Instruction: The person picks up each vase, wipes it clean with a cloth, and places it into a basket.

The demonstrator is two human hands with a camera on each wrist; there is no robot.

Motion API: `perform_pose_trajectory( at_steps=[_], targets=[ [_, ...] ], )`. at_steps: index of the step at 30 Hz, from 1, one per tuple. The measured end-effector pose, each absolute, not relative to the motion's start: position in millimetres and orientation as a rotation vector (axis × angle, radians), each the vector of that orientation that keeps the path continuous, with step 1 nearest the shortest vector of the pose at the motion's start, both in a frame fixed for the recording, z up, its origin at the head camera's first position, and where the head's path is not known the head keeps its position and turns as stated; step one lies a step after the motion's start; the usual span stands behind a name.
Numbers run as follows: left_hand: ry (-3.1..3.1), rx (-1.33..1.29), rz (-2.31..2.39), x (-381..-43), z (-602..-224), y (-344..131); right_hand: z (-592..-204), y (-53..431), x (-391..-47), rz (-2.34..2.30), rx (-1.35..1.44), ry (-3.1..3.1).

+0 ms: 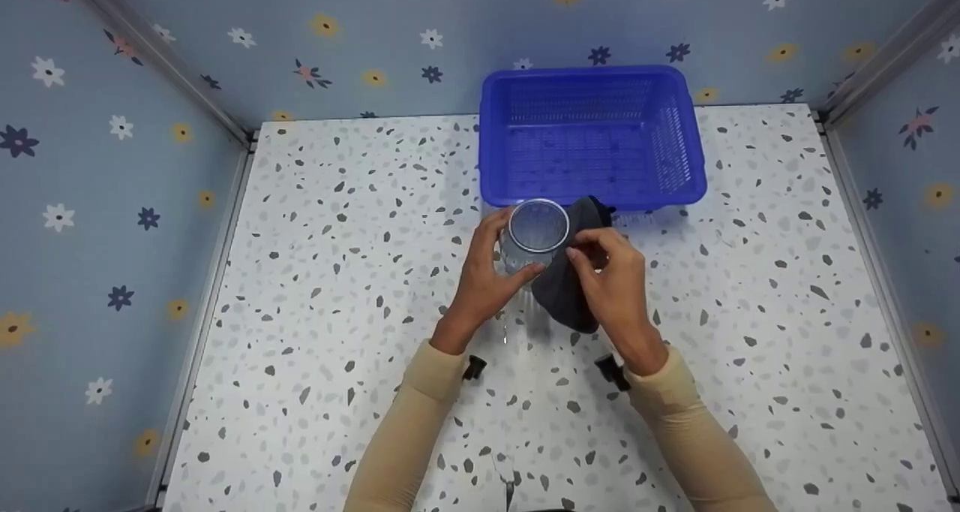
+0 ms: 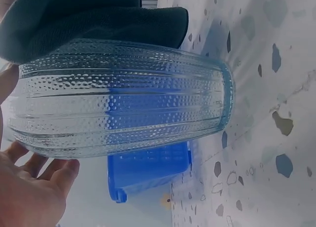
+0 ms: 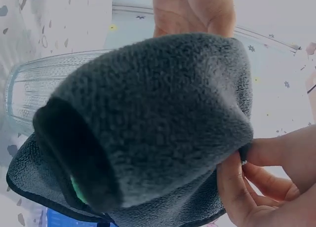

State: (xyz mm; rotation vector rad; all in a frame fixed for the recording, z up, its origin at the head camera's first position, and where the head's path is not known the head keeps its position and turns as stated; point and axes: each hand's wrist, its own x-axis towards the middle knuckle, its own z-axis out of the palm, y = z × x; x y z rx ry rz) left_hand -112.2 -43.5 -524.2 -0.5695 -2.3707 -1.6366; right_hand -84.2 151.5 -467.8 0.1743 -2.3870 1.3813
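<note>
A clear, ribbed glass vase [image 1: 534, 260] with a dimpled surface stands upright, its round mouth facing the head camera. My left hand [image 1: 480, 275] grips it near the top, thumb on the near side and fingers round the left. In the left wrist view the vase [image 2: 123, 103] narrows towards its base, close over the table. A dark grey fluffy cloth [image 1: 562, 294] hangs against the vase's right side. My right hand [image 1: 621, 287] pinches the cloth between thumb and fingertips beside the rim. The cloth [image 3: 163, 113] hides much of the vase in the right wrist view.
Just beyond the hands, a blue plastic basket [image 1: 577, 159] with perforated sides stands at the back of the speckled white table [image 1: 337, 257]. Blue floral panels [image 1: 382, 39] enclose the table at the back and both sides.
</note>
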Motion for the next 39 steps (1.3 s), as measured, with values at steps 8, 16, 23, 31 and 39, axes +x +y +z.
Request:
perform_pose_trajectory(
  at_steps=[8, 16, 23, 31, 39],
  targets=[
    [-2.372, -0.54, -1.645, -111.2, -523.2, -41.5, -466.0, 148.3, -83.6, 1.254, 0.137, -2.473],
    [-2.378, -0.534, -1.629, -110.5, -522.2, -42.8, -485.7, 155.8, -83.6, 1.261, 0.112, -2.539],
    [-2.401, -0.518, -1.631, -111.4, -524.1, -42.7, -515.8, 158.7, -87.8, 1.321, 0.057, -2.642],
    [-2.41, -0.503, -1.648, -112.2, -525.4, -42.3, -539.8, 156.9, -95.2, 1.259, 0.031, -2.777],
    [-2.399, -0.524, -1.655, -112.6, -526.7, -42.7, -549.7, 157.0, -97.6, 1.249, 0.026, -2.813]
  ],
)
